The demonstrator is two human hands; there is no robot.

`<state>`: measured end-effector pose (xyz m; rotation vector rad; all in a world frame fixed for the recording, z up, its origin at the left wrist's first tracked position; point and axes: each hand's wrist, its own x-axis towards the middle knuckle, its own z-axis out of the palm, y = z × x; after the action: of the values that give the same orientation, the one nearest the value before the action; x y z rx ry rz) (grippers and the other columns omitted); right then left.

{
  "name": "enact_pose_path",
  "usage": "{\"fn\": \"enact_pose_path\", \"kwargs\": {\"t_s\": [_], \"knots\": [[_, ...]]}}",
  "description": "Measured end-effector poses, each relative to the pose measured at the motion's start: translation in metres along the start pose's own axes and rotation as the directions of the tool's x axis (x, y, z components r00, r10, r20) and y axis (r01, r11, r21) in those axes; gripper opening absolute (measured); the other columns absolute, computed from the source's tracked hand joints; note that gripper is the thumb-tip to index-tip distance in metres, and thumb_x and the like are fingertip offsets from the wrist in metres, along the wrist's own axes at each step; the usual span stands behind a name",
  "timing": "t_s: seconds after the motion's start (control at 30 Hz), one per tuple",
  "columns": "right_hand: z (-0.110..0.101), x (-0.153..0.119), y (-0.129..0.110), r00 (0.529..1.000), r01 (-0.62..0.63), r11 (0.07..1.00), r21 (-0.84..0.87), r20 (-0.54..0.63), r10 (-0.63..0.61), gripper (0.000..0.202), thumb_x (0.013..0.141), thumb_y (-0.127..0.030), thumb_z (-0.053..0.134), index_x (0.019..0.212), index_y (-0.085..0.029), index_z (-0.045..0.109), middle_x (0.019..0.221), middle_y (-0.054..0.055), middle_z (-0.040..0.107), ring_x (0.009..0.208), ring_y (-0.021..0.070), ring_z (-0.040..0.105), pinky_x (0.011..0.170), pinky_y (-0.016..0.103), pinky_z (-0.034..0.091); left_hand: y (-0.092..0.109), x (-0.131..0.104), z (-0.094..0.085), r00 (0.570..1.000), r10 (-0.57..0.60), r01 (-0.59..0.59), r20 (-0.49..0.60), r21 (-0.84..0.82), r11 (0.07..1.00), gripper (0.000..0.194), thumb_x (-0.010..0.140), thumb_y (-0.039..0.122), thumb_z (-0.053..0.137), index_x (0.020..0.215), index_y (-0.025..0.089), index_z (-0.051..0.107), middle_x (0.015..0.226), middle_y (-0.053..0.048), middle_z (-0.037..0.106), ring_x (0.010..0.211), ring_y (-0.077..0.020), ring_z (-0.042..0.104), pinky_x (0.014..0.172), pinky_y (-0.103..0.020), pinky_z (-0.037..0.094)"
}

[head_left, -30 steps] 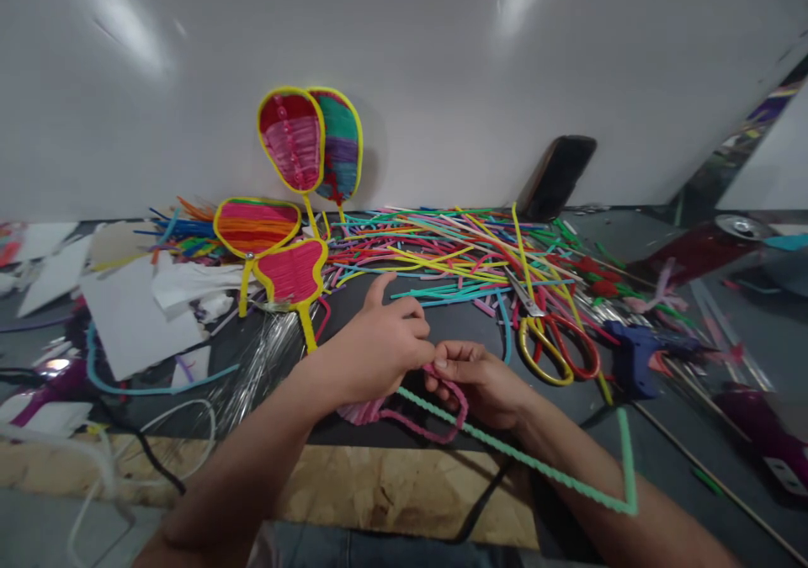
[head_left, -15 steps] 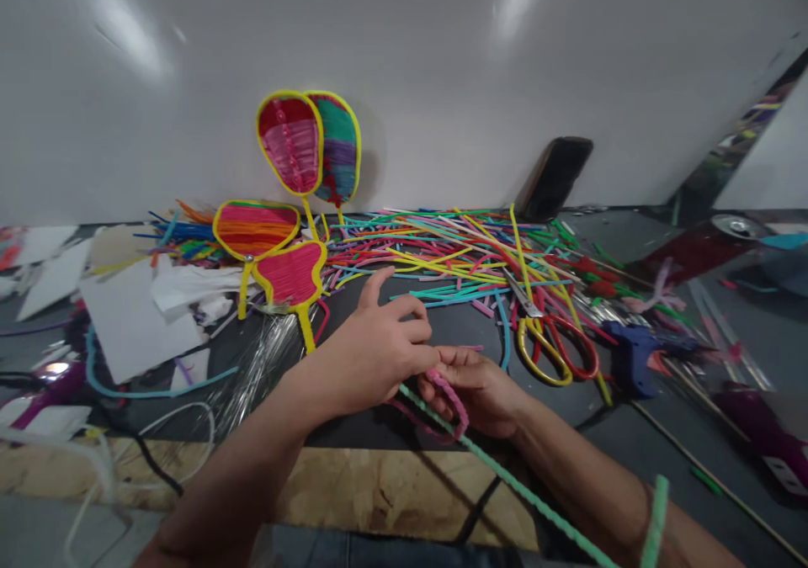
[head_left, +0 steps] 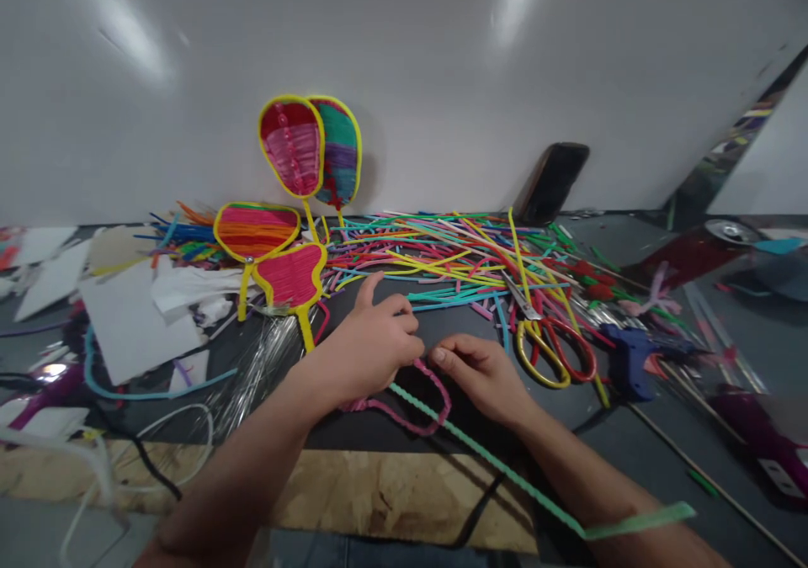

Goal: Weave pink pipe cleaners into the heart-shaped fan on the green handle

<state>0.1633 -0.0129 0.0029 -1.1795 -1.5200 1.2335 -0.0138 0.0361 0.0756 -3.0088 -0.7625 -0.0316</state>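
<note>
My left hand (head_left: 369,341) is closed on a pink twisted pipe-cleaner loop (head_left: 447,404) and a light-green pipe cleaner (head_left: 498,464), its index finger raised. The green one comes out from under the palm, passes the loop and runs down to the right, bent near its end over my right forearm. A pink tail of the loop sticks out below my left wrist. Just right of the loop, my right hand (head_left: 486,379) has thumb and forefinger together in a pinch, apart from the loop; anything between the tips is too small to make out.
Scissors (head_left: 544,351) and a blue glue gun (head_left: 633,359) lie to the right. Behind spread many pipe cleaners (head_left: 429,252). Yellow-rimmed fan shapes (head_left: 294,275) are at left, beside white paper (head_left: 135,320). A phone (head_left: 555,183) leans on the wall, a can (head_left: 700,248) farther right.
My right hand has come off the pink loop and drawn slightly apart from my left hand. The loop has shifted left with my left hand, and the green pipe cleaner's bent end has swung lower.
</note>
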Motion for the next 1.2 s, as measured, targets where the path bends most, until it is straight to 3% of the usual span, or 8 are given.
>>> {"fn": "enact_pose_path", "kwargs": {"t_s": [0.1, 0.27, 0.4, 0.63, 0.9, 1.1, 1.2], "knots": [[0.000, -0.003, -0.002, 0.994, 0.112, 0.963, -0.246, 0.027, -0.108, 0.023, 0.084, -0.037, 0.054, 0.077, -0.018, 0.066, 0.070, 0.002, 0.065, 0.065, 0.0133, 0.056, 0.061, 0.024, 0.042, -0.002, 0.001, 0.002, 1.000, -0.008, 0.008, 0.006, -0.019, 1.000, 0.013, 0.076, 0.015, 0.056, 0.065, 0.021, 0.060, 0.070, 0.001, 0.061, 0.094, -0.0205, 0.051, 0.103, -0.062, 0.006], [0.004, -0.006, -0.001, 0.995, 0.096, 0.933, -0.347, -0.005, -0.104, 0.020, 0.077, -0.037, 0.063, 0.086, -0.019, 0.068, 0.077, 0.004, 0.070, 0.069, 0.0159, 0.062, 0.064, 0.026, 0.045, -0.004, 0.001, 0.004, 1.000, -0.011, 0.011, 0.000, -0.039, 0.999, 0.012, 0.075, 0.017, 0.056, 0.065, 0.020, 0.061, 0.070, 0.001, 0.062, 0.095, -0.0204, 0.051, 0.103, -0.060, 0.006], [0.006, -0.005, 0.002, 0.999, 0.036, 0.950, -0.310, 0.022, -0.031, 0.018, 0.078, -0.035, 0.062, 0.085, -0.020, 0.069, 0.077, 0.003, 0.070, 0.068, 0.0160, 0.062, 0.062, 0.025, 0.045, -0.001, 0.002, 0.005, 1.000, 0.005, -0.006, -0.012, -0.034, 0.999, 0.012, 0.074, 0.015, 0.055, 0.064, 0.020, 0.060, 0.070, 0.001, 0.062, 0.094, -0.0202, 0.051, 0.103, -0.059, 0.005], [0.009, -0.003, 0.006, 0.995, -0.092, 0.992, -0.092, 0.018, 0.094, 0.017, 0.078, -0.032, 0.059, 0.075, -0.017, 0.066, 0.067, 0.000, 0.065, 0.061, 0.0122, 0.055, 0.055, 0.021, 0.041, 0.003, 0.004, 0.005, 1.000, 0.006, -0.006, -0.016, 0.011, 1.000, 0.012, 0.073, 0.013, 0.054, 0.066, 0.020, 0.061, 0.071, 0.001, 0.062, 0.093, -0.0205, 0.051, 0.103, -0.060, 0.007], [0.006, -0.003, 0.003, 0.995, -0.069, 0.985, -0.160, 0.066, 0.080, 0.019, 0.082, -0.028, 0.053, 0.072, -0.015, 0.062, 0.060, -0.002, 0.055, 0.056, 0.0094, 0.045, 0.052, 0.021, 0.034, 0.005, 0.005, 0.006, 1.000, 0.023, -0.023, -0.012, 0.007, 1.000, 0.013, 0.076, 0.015, 0.054, 0.068, 0.021, 0.061, 0.072, 0.001, 0.063, 0.095, -0.0206, 0.051, 0.102, -0.062, 0.008], [0.008, -0.002, 0.009, 0.980, -0.104, 0.990, -0.092, 0.163, 0.118, 0.029, 0.080, -0.033, 0.058, 0.104, -0.016, 0.059, 0.068, -0.002, 0.058, 0.059, 0.0104, 0.049, 0.051, 0.020, 0.036, 0.000, 0.008, 0.010, 1.000, -0.022, 0.022, 0.004, 0.044, 0.999, 0.012, 0.078, 0.016, 0.053, 0.072, 0.020, 0.062, 0.075, 0.000, 0.064, 0.096, -0.0211, 0.051, 0.102, -0.062, 0.007], [0.004, 0.001, 0.009, 0.986, -0.018, 0.980, -0.200, 0.159, 0.051, 0.026, 0.084, -0.033, 0.052, 0.103, -0.017, 0.060, 0.074, 0.000, 0.063, 0.064, 0.0122, 0.054, 0.056, 0.021, 0.040, -0.003, 0.009, 0.014, 1.000, -0.012, 0.012, 0.002, 0.025, 1.000, 0.012, 0.080, 0.019, 0.053, 0.073, 0.021, 0.063, 0.076, 0.000, 0.064, 0.097, -0.0209, 0.051, 0.102, -0.061, 0.005]]}}
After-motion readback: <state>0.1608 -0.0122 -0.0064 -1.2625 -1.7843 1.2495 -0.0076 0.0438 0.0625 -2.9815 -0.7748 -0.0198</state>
